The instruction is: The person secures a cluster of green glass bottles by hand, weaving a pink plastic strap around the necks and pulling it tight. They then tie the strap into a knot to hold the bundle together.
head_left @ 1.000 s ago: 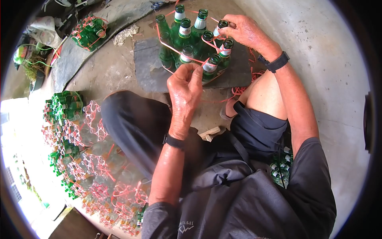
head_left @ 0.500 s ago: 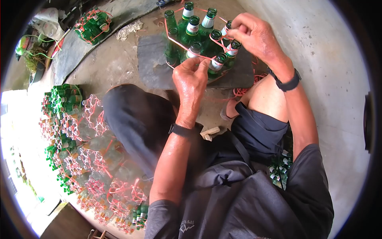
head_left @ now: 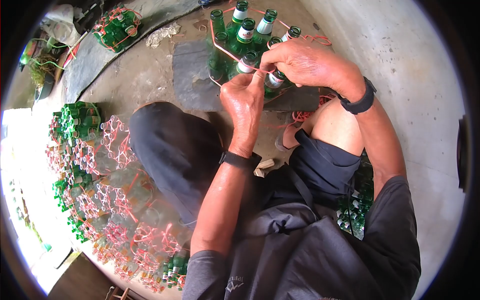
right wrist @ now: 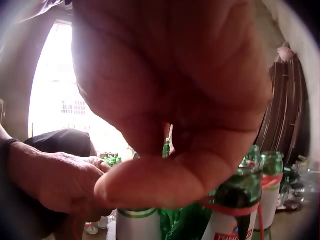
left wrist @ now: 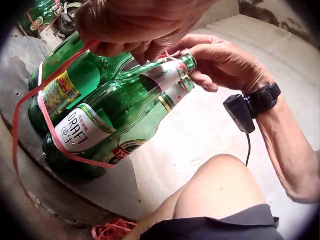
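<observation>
A cluster of green glass bottles [head_left: 245, 36] stands upright on a dark slab [head_left: 192, 75], ringed by a pink plastic strap [head_left: 226, 52]. At the near side of the cluster my left hand [head_left: 242, 102] pinches the strap between thumb and forefinger. My right hand [head_left: 315, 65] reaches over the near bottle necks, its curled fingertips meeting the left thumb and gripping the strap. In the left wrist view, strap also wraps a labelled bottle's neck [left wrist: 189, 62] beside the right hand [left wrist: 225, 60]. The right palm hides much of the right wrist view.
Another strapped bundle of green bottles [head_left: 117, 29] sits at the back left. Many strapped clear and green bottles [head_left: 117, 195] fill the floor on the left. A pale wall [head_left: 400, 75] rises on the right. Tangled pink strap [head_left: 301, 116] lies by the foot, and small wood pieces [head_left: 265, 167] between the legs.
My right hand has moved left and toward me, from the far right bottle neck to the left hand's fingertips. The left hand keeps its pinch on the strap, shifting slightly right in view.
</observation>
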A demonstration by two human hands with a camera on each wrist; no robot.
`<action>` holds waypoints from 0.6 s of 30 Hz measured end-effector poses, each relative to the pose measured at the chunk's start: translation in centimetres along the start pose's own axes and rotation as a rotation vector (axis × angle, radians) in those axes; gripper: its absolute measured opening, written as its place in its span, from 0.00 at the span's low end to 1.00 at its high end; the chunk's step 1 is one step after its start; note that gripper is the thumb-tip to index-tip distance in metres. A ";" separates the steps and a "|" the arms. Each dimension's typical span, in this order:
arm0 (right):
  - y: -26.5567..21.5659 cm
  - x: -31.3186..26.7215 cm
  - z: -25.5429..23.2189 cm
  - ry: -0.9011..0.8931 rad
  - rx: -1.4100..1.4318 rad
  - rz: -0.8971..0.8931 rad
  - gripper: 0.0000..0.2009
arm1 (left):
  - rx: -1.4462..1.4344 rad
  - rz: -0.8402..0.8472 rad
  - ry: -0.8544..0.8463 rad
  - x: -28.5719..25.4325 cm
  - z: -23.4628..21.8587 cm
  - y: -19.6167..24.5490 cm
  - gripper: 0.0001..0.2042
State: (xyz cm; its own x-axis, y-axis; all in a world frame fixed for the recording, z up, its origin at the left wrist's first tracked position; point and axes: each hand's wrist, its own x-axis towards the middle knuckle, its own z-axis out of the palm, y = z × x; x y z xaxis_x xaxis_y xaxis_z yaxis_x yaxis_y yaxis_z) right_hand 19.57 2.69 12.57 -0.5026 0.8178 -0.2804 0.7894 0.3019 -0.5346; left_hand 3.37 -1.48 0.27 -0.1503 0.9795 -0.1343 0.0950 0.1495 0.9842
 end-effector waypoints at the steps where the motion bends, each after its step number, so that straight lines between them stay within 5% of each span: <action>1: 0.0 0.1 0.0 -0.002 0.000 0.003 0.14 | -0.001 -0.003 -0.002 0.0 0.1 -0.3 0.17; 3: -0.3 0.4 -0.1 -0.094 0.164 0.177 0.17 | -0.072 0.056 -0.015 0.1 0.0 -0.6 0.20; 10: -0.3 1.1 -0.4 -0.148 0.142 0.173 0.19 | 0.033 0.156 0.004 0.4 -0.4 -0.7 0.23; 13: 0.1 1.1 -0.4 -0.156 0.037 0.134 0.17 | 0.077 0.087 -0.023 0.4 -0.7 -0.6 0.25; 15: 1.0 1.3 -0.1 0.019 -0.296 -0.284 0.13 | 0.096 0.105 -0.030 0.4 -0.8 -0.5 0.24; 18: -0.7 0.3 -0.7 0.016 -0.434 -0.159 0.07 | 0.080 0.075 -0.052 0.3 -0.9 -0.2 0.22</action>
State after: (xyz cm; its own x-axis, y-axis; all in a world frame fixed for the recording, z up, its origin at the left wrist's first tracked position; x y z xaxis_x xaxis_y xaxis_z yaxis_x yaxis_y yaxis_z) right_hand 19.09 3.02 13.39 -0.6269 0.7510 -0.2073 0.7790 0.5988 -0.1860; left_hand 2.44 -1.35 0.17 -0.0885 0.9937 -0.0684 0.1829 0.0837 0.9796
